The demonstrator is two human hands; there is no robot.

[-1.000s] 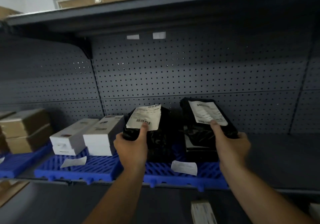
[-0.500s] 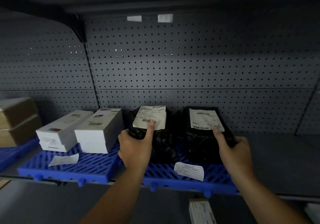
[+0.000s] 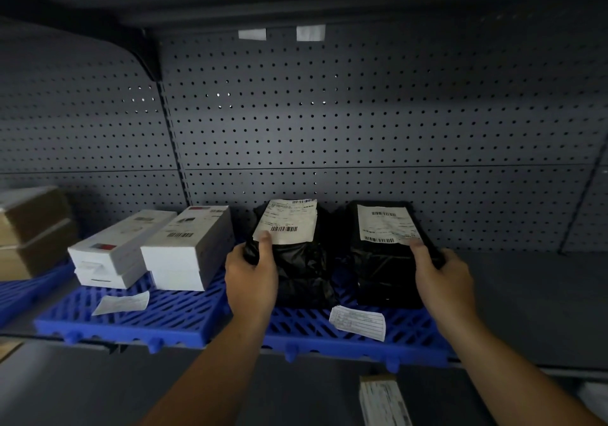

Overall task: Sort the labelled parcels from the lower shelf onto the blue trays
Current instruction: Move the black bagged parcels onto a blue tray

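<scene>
Two black parcels are being handled here, though the widest thing in view is the grey pegboard (image 3: 362,113) backing the shelf. Beneath it lies the long blue tray (image 3: 184,318) with its slatted deck. A second blue tray (image 3: 23,289) shows at the far left under brown cartons (image 3: 33,231). On the long tray's left half stand white boxes (image 3: 187,248) in two stacks, just beside each other.

To their right, the left parcel (image 3: 302,267) and the right parcel (image 3: 381,271) both appear to rest on the tray, with a narrow gap between them. Both are wrapped in crinkled black film, so they will likely feel soft-skinned and a little slippery. The right one looks boxy and stiff under the wrap, the left one lumpier. Neither seems heavy, since one hand manages each. Corners and side edges look the surest places to take hold, away from the paper.

The left hand (image 3: 251,277) is wrapped round the left parcel's near-left corner, thumb on the paper. The right hand (image 3: 444,277) clasps the right parcel's right edge, thumb likewise. On the lower shelf another labelled parcel (image 3: 383,399) waits.

The left label (image 3: 289,220) and the right label (image 3: 386,225) carry barcodes and print too small to read. A loose slip (image 3: 121,304) and a printed slip (image 3: 358,322) lie on the tray, their writing illegible.
</scene>
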